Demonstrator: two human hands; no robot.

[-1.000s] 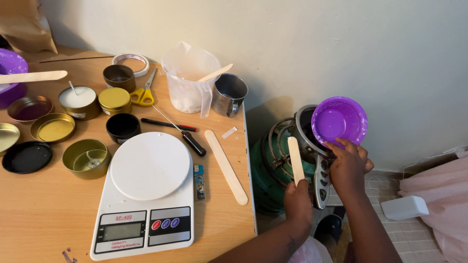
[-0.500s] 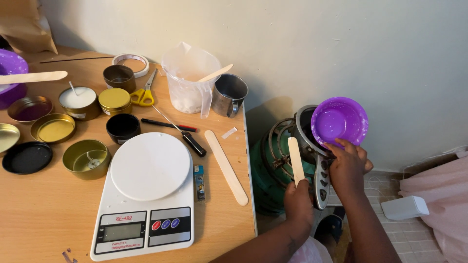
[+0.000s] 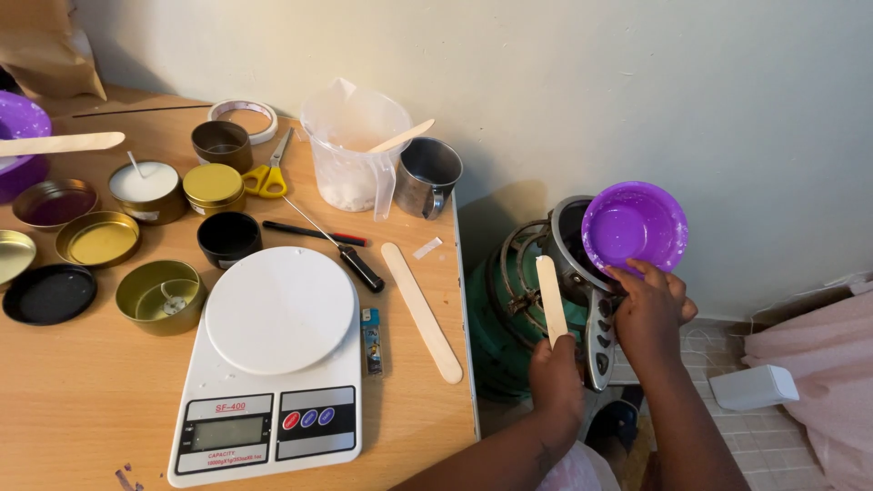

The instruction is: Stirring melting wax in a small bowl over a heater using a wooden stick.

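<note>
Hardly anything has shifted since the earlier frames: both hands hold their pose, and the purple bowl (image 3: 634, 225) has only edged a touch to the right.

Nearest, just off the wooden table's (image 3: 82, 400) right edge, the left hand (image 3: 556, 375) is curled into a fist around the lower end of a flat wooden stick (image 3: 551, 298), pale and smooth with rounded tips, standing almost upright. Just right of it, the right hand (image 3: 647, 309) has its fingers pressed together over the near rim of the bowl, a glossy plastic round one flecked with white, tilted so its inside faces the camera. The bowl sits over a grey metal pot (image 3: 571, 244) whose pierced handle (image 3: 598, 341) hangs down between the hands. Under the pot is a green gas burner (image 3: 506, 314) with a wire ring.

On the table, a white kitchen scale (image 3: 273, 359) with a round platform lies nearest, one lighter (image 3: 371, 341) and a second wooden stick (image 3: 421, 311) just right of it. Beyond the scale are several round tins, gold and black, one filled with white wax and a wick (image 3: 145, 186). Farthest, by the wall, stand yellow-handled scissors (image 3: 269, 173), a clear plastic jug (image 3: 355, 150) holding a third stick, one steel mug (image 3: 427, 175) and a tape roll (image 3: 244, 116).
</note>
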